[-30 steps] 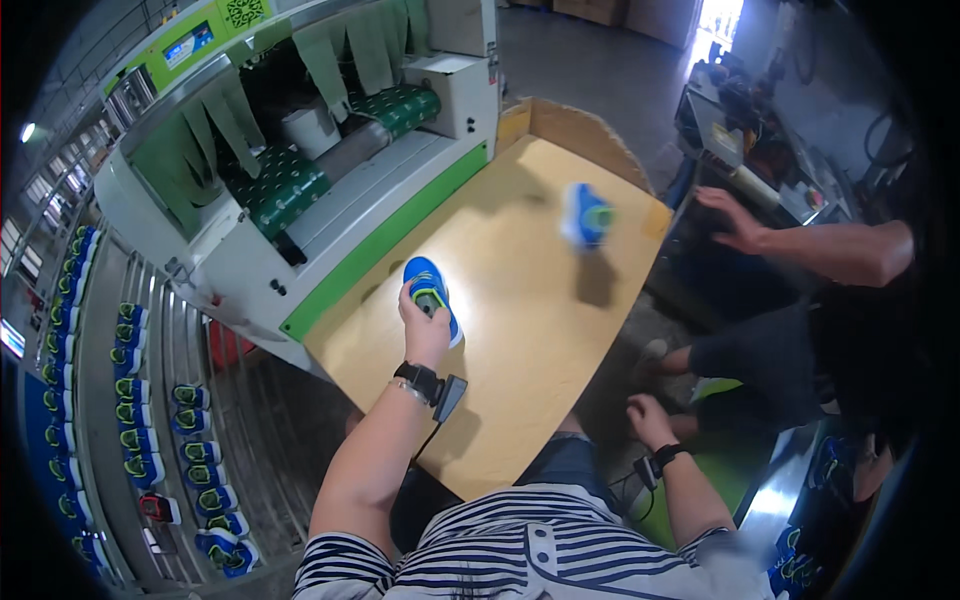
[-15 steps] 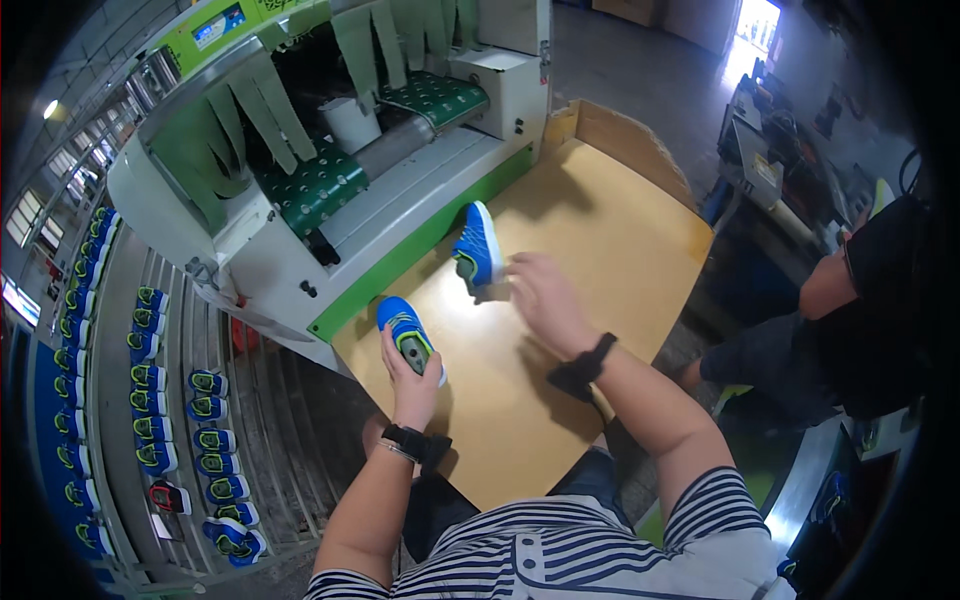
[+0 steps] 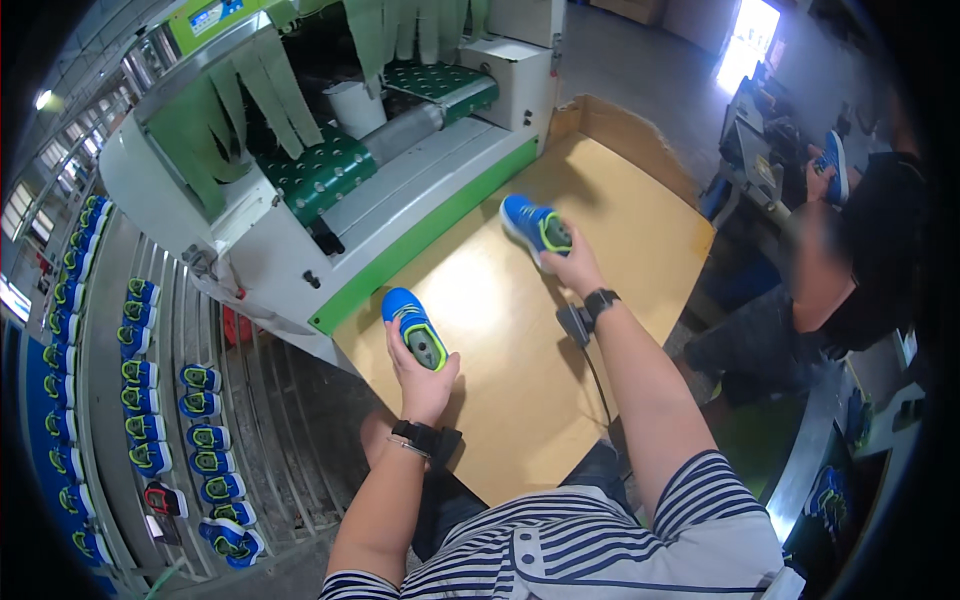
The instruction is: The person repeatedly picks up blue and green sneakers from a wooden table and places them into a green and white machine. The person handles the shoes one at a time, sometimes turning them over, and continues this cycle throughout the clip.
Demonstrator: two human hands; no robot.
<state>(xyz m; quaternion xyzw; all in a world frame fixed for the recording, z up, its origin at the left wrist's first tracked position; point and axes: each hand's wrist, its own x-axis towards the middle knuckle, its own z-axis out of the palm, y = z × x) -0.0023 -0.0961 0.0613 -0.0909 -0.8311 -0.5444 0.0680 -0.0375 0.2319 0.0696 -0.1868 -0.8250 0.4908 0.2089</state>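
Observation:
My left hand [image 3: 421,385] is closed around the heel half of a blue sneaker [image 3: 404,305] with a lime-green collar, its toe pointing away from me. Farther right, my right hand [image 3: 574,264] grips a second blue sneaker [image 3: 524,217] by the heel, toe toward the far left. This one tilts, so its white sole edge shows on the left side. Both sneakers are over a tan board table [image 3: 500,420]; whether either rests on it I cannot tell. Each wrist wears a black band.
Beyond the table stands a white and green machine [image 3: 430,215] with green hanging strips and dotted green belts. Racks at left carry rows of blue sneakers [image 3: 148,428] and one red-black shoe [image 3: 165,498]. A person in dark clothes [image 3: 860,250] at right holds another blue sneaker [image 3: 835,165].
My right hand has taken hold of the right sneaker, which has turned and moved to the right. The left sneaker stays in my left hand. The person at right now shows a sneaker in hand.

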